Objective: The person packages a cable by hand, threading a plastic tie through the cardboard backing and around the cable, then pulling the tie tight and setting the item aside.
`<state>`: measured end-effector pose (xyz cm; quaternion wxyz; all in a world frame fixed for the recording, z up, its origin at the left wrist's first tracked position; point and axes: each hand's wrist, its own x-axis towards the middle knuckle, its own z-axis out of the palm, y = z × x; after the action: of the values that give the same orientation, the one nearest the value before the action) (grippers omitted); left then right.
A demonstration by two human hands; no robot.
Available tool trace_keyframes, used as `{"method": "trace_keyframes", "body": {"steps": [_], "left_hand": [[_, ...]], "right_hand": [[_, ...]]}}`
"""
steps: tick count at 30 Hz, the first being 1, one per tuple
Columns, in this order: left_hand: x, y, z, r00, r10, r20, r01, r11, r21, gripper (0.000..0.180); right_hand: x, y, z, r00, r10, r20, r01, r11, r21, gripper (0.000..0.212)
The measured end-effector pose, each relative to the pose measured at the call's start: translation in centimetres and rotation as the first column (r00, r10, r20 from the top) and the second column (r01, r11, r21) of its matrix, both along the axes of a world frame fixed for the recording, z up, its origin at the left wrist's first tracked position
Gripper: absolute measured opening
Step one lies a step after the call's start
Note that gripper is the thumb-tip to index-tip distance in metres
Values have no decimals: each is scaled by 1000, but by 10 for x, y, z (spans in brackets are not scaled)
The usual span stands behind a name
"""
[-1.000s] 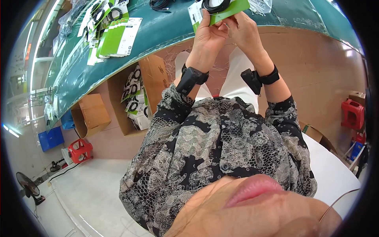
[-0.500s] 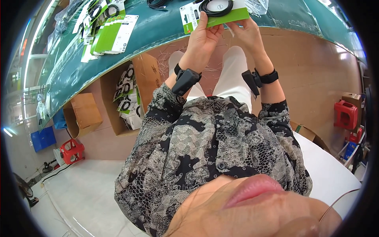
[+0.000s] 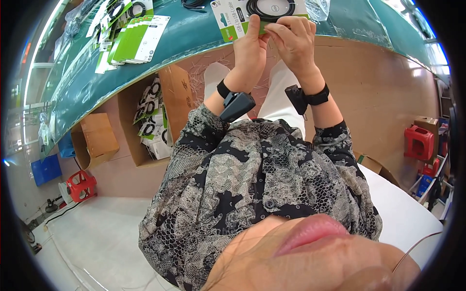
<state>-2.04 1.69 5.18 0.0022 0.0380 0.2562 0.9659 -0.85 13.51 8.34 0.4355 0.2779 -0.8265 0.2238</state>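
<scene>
A black coiled cable on a white and green backing card point(image 3: 233, 20) is held up over the front edge of the green table. My left hand point(image 3: 250, 56) grips the card's lower edge, with its thumb on the front and its fingers behind. My right hand point(image 3: 296, 46) is closed, thumb and index finger pinched together at the green lower edge beside the left thumb. Its bent fingers cover the card's lower right part, so anything small inside the pinch is hidden.
Fanned green and white cards point(image 3: 138, 41) and more carded cables lie on the green table point(image 3: 187, 41), at left. Another black cable point(image 3: 194, 4) rests farther back beside clear plastic point(image 3: 318, 8). Below stands an open cardboard box point(image 3: 133, 131) of carded cables. Red stools point(image 3: 81, 185) flank me.
The carded cable has shifted slightly left and tilted. My right hand has moved left from the card's right end, its fingers now curled over the front and pinching near the left thumb.
</scene>
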Motion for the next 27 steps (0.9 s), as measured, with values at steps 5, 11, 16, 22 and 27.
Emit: {"method": "trace_keyframes", "body": {"steps": [5,11,16,22,27], "left_hand": [[-1,-1,-6,1000,11,-17,-12,1000,-11,33],[0,-3,-11,996,34,-84,-37,999,-33,34],[5,-2,-16,995,84,-56,-88,993,-76,35],[-1,-7,-16,995,43,-90,-50,996,-76,36],[-2,-12,-13,995,8,-102,-14,998,-64,36]], "right_hand": [[-4,-4,-3,1000,10,15,-9,999,-49,15],[-12,-1,-12,994,71,79,-68,997,-39,11],[-1,-5,-23,990,65,126,-58,997,-60,9],[2,-7,-28,994,102,48,-91,979,-184,11],[-1,-2,-31,992,127,13,-122,969,-216,13]]}}
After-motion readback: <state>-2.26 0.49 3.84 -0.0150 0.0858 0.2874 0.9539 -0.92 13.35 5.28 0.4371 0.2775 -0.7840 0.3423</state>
